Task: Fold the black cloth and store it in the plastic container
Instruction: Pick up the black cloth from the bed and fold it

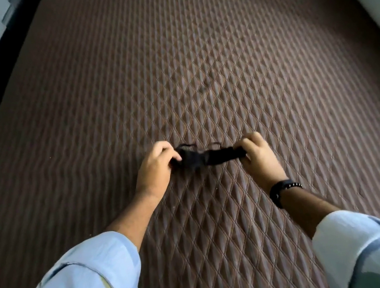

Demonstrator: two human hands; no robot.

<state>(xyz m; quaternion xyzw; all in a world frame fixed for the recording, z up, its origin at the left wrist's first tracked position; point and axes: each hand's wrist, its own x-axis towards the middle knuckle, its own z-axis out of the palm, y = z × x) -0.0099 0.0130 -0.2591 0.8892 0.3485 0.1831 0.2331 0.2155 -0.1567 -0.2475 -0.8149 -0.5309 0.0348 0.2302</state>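
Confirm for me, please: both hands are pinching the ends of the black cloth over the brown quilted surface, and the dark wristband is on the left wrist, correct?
Not quite: the head view shows the dark wristband on the right wrist. Otherwise yes: the left hand and right hand pinch the ends of the black cloth over the brown quilted surface.

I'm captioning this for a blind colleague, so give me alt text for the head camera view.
Two bare hands stretch a small black cloth between them over a brown quilted surface, the left hand pinching one end and the right hand the other. Both arms wear rolled light blue sleeves, and the right wrist carries a dark wristband. No plastic container is in view.
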